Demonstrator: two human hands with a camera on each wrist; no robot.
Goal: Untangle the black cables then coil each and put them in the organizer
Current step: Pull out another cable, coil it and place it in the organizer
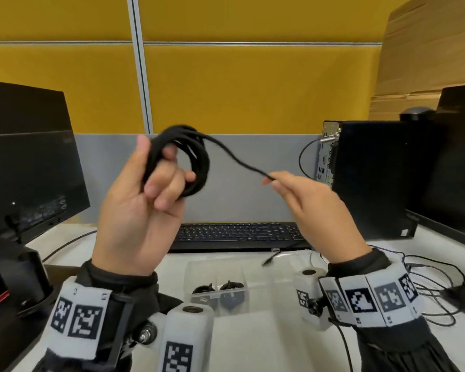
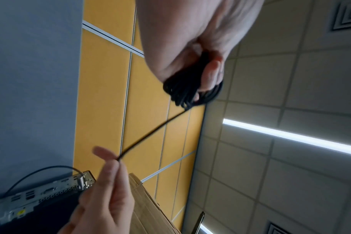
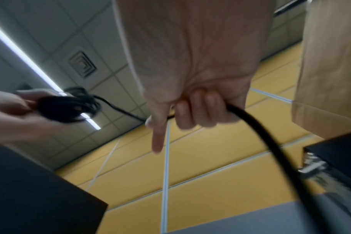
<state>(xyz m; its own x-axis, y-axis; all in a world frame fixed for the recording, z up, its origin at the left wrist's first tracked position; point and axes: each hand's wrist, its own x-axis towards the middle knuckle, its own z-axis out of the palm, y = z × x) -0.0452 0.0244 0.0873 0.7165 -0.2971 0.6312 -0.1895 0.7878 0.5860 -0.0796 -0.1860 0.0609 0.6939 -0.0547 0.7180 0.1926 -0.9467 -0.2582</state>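
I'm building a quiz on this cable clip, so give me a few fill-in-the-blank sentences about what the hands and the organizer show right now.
1. The left hand holds the black cable wound into a ____.
2. The right hand pinches the cable's loose ____.
3. The clear organizer on the desk already holds ____ coiled cables.
4. Behind the organizer lies a black ____.

Missing words: coil; end; two; keyboard

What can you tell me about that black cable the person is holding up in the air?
The black cable is thin, round and matte, probably rubber-coated. Most of it is wound into a small coil of several loops, gripped by the left hand with fingers through the ring. One loose strand runs from the coil's top, sagging slightly, to the right hand, which pinches it; the rest trails on past that hand in the right wrist view. It hangs above the desk, touching only the hands.
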